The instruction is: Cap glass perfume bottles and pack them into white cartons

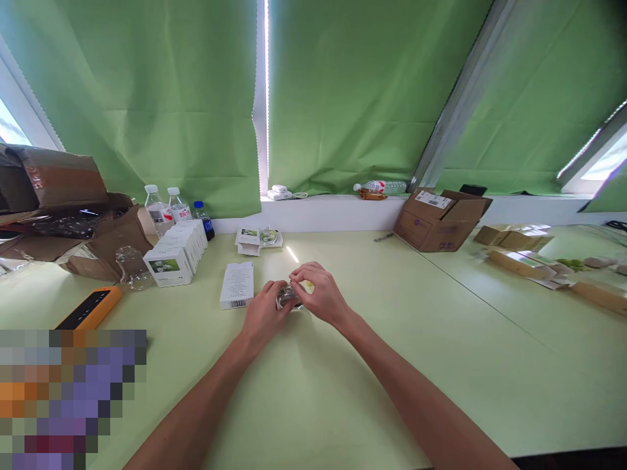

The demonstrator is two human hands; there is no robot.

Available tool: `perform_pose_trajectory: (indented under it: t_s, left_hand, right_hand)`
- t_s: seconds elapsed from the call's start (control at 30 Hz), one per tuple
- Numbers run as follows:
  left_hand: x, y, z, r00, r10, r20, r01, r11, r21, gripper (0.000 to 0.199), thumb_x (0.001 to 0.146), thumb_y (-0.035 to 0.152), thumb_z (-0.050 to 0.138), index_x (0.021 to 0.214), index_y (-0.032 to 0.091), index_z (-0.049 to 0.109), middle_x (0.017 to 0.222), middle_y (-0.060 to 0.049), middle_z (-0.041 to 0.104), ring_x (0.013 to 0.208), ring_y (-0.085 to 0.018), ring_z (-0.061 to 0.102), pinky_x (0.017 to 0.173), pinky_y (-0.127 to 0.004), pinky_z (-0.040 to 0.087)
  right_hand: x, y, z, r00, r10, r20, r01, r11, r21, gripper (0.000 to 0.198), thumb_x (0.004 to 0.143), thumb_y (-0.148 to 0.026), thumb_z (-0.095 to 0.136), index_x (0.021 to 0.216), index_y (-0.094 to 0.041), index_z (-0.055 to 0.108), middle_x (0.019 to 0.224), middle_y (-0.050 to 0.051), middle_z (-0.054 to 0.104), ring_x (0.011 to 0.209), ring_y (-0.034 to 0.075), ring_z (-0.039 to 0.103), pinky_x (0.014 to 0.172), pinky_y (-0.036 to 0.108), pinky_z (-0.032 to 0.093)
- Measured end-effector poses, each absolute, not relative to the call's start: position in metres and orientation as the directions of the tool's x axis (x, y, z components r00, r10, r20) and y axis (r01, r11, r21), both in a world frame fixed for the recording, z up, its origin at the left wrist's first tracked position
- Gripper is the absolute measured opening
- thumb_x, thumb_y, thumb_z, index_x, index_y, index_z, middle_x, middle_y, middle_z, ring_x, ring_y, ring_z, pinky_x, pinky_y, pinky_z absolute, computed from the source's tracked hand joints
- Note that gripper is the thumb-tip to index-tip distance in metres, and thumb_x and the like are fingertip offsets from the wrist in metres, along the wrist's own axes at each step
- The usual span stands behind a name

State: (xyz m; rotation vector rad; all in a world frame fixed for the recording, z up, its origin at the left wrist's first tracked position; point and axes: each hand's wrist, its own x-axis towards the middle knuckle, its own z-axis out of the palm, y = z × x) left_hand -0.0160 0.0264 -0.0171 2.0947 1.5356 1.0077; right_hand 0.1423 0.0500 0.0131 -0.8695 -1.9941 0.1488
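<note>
Left hand [267, 305] has its grip round a clear glass thing [283, 297], mostly covered, near a white box [238, 285] on the worktop [298, 391]. Right hand [321, 295] pinches its top, exact spot hidden from me.

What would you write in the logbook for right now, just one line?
left hand: holds small glass object | right hand: at its top | beside left hand: white box

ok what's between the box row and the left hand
In the head view, one white box lies between the box row and the left hand.
</note>
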Motion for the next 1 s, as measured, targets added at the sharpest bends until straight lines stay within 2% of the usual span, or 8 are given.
perform_pose_trajectory:
  t_s: [0.1,0.4,0.67,1.0]
  left_hand:
    - [-0.0160,0.0266,-0.0164,0.164,0.930,0.328,0.681,-0.348,0.644,0.032,0.085,0.043,0.051,0.113,0.027,0.057,0.111,-0.003,0.060,0.072,-0.014,0.059,0.062,-0.026,0.041]
    - [-0.0163,0.0269,-0.0180,0.173,0.920,0.353,0.676,-0.371,0.636,0.031,0.086,0.039,0.051,0.114,0.027,0.056,0.110,-0.002,0.061,0.070,-0.013,0.059,0.063,-0.027,0.042]
    - [-0.0164,0.0276,-0.0176,0.172,0.926,0.337,0.691,-0.357,0.628,0.031,0.086,0.040,0.051,0.113,0.027,0.056,0.111,-0.003,0.060,0.069,-0.013,0.057,0.064,-0.026,0.041]
    - [-0.0160,0.0265,-0.0171,0.167,0.927,0.335,0.679,-0.355,0.643,0.031,0.085,0.041,0.051,0.112,0.026,0.058,0.110,-0.003,0.061,0.069,-0.013,0.057,0.063,-0.026,0.041]
  right_hand:
    - [0.1425,0.0518,0.0126,-0.310,0.645,0.698,0.503,0.734,-0.455,0.011,0.082,-0.014,0.056,0.074,-0.022,0.058,0.082,0.004,0.066,0.086,0.021,0.058,0.074,0.036,0.049]
    - [0.1354,0.0509,0.0089,-0.251,0.641,0.726,0.580,0.700,-0.417,0.015,0.084,-0.014,0.057,0.070,-0.021,0.055,0.072,0.003,0.057,0.079,0.020,0.052,0.069,0.033,0.046]
    - [0.1427,0.0507,0.0111,-0.317,0.629,0.710,0.505,0.746,-0.435,0.013,0.081,-0.012,0.057,0.075,-0.022,0.061,0.087,0.004,0.066,0.088,0.020,0.058,0.077,0.036,0.050]
    - [0.1436,0.0531,0.0124,-0.299,0.667,0.683,0.493,0.720,-0.488,0.012,0.082,-0.014,0.059,0.074,-0.022,0.063,0.079,0.004,0.064,0.079,0.019,0.058,0.071,0.034,0.049]
